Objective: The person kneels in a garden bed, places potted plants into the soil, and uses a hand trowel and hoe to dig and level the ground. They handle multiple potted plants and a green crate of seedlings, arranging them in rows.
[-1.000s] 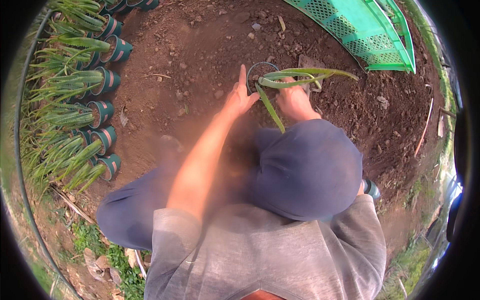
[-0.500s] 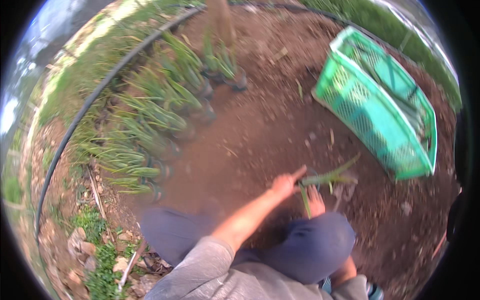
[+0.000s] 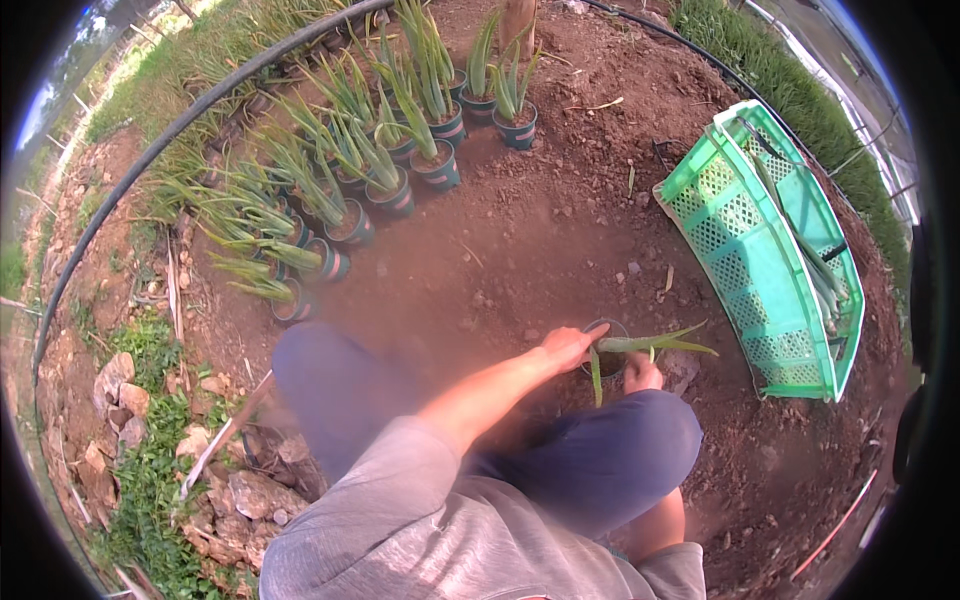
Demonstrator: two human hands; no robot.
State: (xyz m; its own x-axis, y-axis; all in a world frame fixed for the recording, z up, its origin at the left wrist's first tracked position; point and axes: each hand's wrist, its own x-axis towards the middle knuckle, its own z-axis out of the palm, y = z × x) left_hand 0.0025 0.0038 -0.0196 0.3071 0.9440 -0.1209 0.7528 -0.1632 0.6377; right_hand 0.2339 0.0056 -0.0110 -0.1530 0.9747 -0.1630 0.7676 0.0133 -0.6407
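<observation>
A small aloe plant leans to the right over a round pot standing on the soil in front of my knees. My left hand is closed round the base of the aloe, at the pot's rim. Close to the pot's right side is my right hand, below the leaves, with its fingers curled. Whatever it holds, if anything, is hidden.
Several potted aloes stand in rows at the far left. A green plastic crate with long leaves inside lies tilted at the right. A black hose curves behind the pots. Rocks lie at the lower left.
My right hand has curled its fingers, which were stretched out beside the pot. My left hand stays at the aloe's base. The view has shifted, and the picture is sharper.
</observation>
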